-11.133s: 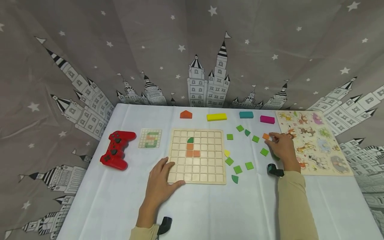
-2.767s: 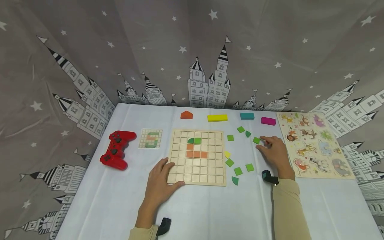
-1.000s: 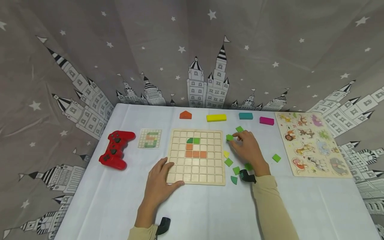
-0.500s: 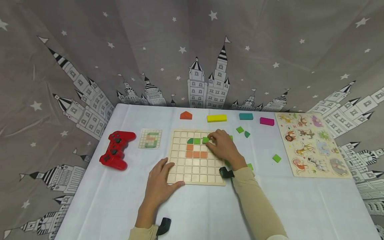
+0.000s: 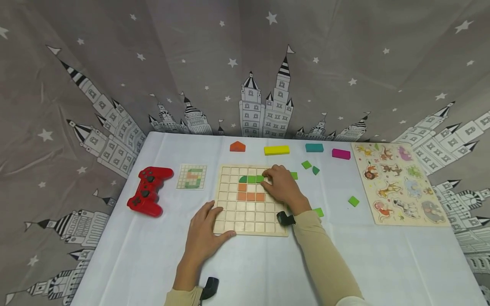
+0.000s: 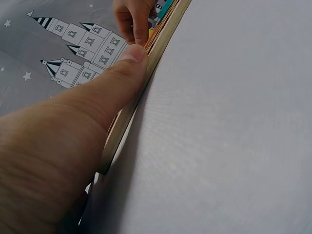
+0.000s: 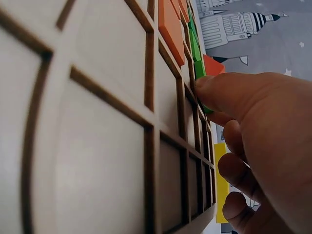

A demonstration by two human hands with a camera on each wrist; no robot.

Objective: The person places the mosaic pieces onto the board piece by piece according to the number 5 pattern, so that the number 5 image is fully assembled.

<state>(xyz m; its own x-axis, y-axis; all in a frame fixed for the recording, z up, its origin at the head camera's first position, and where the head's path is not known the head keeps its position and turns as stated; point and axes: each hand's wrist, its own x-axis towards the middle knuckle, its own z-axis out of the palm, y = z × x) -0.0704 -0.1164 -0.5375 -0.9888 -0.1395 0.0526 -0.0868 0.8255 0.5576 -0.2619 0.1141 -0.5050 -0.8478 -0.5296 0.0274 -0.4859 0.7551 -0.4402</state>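
One green square tile [image 5: 260, 179] sits under the right hand's [image 5: 282, 189] pinching fingertips [image 7: 214, 87], third along the wooden grid board's [image 5: 229, 221] far rows; the left hand [image 5: 204, 233] presses spread on its near-left corner.

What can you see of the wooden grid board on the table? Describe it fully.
The wooden grid board is pale, square, cut into small square cells, lying flat on the white cloth. Three green pieces fill one upper row; three orange pieces form an L below. The left hand rests on its near left corner; the right hand pinches the end green piece.
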